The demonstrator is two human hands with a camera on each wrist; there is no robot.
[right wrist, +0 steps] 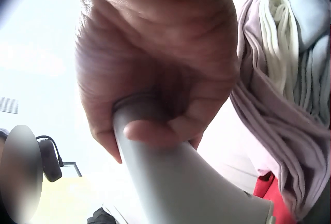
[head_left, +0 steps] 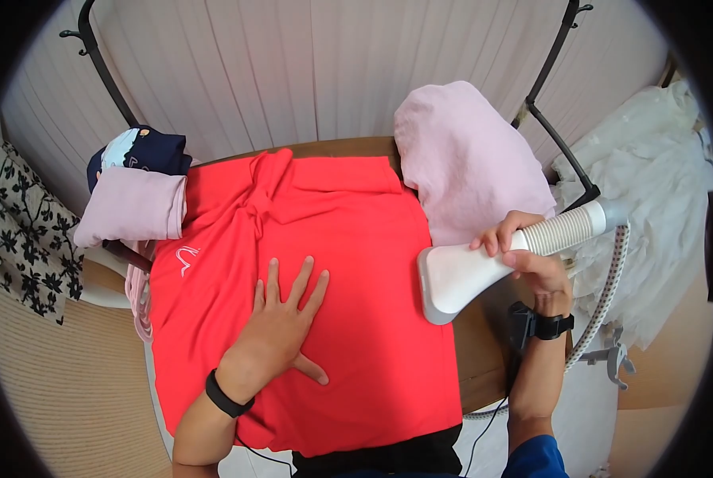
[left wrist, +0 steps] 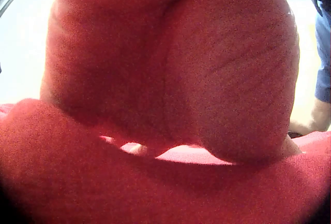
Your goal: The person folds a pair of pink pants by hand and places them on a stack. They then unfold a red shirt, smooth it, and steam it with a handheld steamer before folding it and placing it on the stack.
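Note:
A red T-shirt (head_left: 364,239) lies spread over a brown board, smooth at the right and wrinkled at the left. My left hand (head_left: 277,331) rests on it with fingers spread; in the left wrist view the palm (left wrist: 170,68) is close against red cloth. My right hand (head_left: 541,267) grips a white garment steamer head (head_left: 472,275) at its neck, next to the ribbed hose end. The steamer's wide face overlaps the shirt's right edge in the head view. From the right wrist, curled fingers show round the steamer's smooth neck (right wrist: 160,177).
A pink garment (head_left: 468,159) is heaped at the back right. Folded pink cloth (head_left: 133,205) and navy cloth (head_left: 161,149) sit at the left. The steamer's braided hose (head_left: 611,291) hangs down on the right. Black rack poles (head_left: 105,68) and white tulle (head_left: 651,191) stand around the board.

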